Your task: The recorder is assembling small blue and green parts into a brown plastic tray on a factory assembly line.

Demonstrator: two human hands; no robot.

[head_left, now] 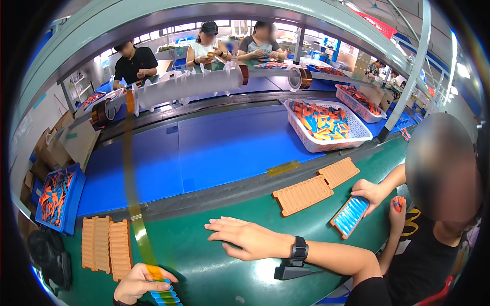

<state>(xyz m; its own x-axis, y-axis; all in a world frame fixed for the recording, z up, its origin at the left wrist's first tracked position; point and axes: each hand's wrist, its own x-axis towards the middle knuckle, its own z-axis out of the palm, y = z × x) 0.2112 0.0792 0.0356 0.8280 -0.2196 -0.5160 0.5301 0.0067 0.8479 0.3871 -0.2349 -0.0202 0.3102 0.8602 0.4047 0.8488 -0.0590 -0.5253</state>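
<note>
At the lower left, my left hand [135, 285] has its fingers bent and closed at the top end of a row of bright blue pieces [166, 298]. The lower picture edge cuts that row off. A translucent amber tape strip [133, 204] runs down the view and crosses this hand. My right hand [250, 238] reaches leftward over the green table, fingers stretched out and holding nothing. A black wristwatch [299, 251] is on its wrist. Left of my hands lie ribbed orange-brown trays [120, 250].
On the right a co-worker's hand [371, 193] grips a tray of blue pieces [351, 217]. Two ribbed trays [303, 195] lie beyond my right hand. A white basket [332, 148] and a blue crate [75, 204] hold orange-and-blue parts. An overhead bar [189, 86] carries tape rolls.
</note>
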